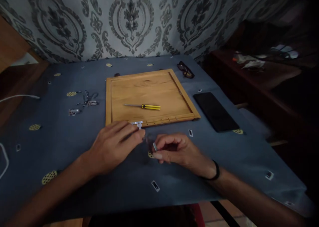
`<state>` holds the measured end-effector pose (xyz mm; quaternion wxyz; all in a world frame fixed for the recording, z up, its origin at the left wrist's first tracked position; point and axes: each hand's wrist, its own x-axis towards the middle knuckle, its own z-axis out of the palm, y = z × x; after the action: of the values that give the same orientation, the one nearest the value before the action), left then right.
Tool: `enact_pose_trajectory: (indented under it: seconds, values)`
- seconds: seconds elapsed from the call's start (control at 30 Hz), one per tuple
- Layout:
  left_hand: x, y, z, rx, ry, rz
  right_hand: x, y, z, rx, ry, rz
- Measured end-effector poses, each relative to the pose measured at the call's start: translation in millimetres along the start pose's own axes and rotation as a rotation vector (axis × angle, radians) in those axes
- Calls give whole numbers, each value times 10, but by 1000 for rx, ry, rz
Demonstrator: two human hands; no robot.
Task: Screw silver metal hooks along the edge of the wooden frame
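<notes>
My left hand (113,147) rests on the blue tablecloth (62,144) just in front of a wooden tray-like panel (149,87). Its fingers pinch a small silver metal bracket (138,124) against the panel's near edge. My right hand (176,150), with a black band on its wrist, lies beside it. Its fingers are curled and pinch a small pale piece (155,146), perhaps a screw. A yellow-handled screwdriver (144,106) lies on the panel, its tip pointing left.
Several small metal fittings (86,102) lie on the cloth left of the panel. A black phone (215,111) lies right of it, and dark glasses (185,70) sit near its far right corner. A dark wooden bench (261,77) stands at right.
</notes>
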<state>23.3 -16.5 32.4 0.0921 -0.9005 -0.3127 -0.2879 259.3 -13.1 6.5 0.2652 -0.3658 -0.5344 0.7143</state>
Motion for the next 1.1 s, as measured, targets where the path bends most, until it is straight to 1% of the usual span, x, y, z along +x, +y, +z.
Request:
enact_pose_trajectory:
  seconds: [0.1, 0.17, 0.27, 0.43, 0.6, 0.73, 0.87, 1.1]
  values:
    - [46, -82, 55, -22, -83, -144, 81, 1, -49, -185, 193, -145]
    - [52, -116, 101, -72, -128, -219, 151, 35, -89, -304, 259, -207]
    - [66, -120, 174, -114, -183, -263, 250, 114, -119, -358, 283, -233]
    - [150, -45, 249, -22, -333, -287, 326, 201, -99, -374, 333, -234]
    - [220, 5, 300, 34, -346, -275, 352, 192, -80, -352, 363, -211]
    - [251, -5, 355, 45, -370, -277, 367, 176, -78, -335, 352, -184]
    - [251, -23, 393, 35, -366, -275, 364, 185, -81, -336, 354, -166]
    - [253, 16, 404, 13, -339, -300, 334, 180, -95, -454, 348, -227]
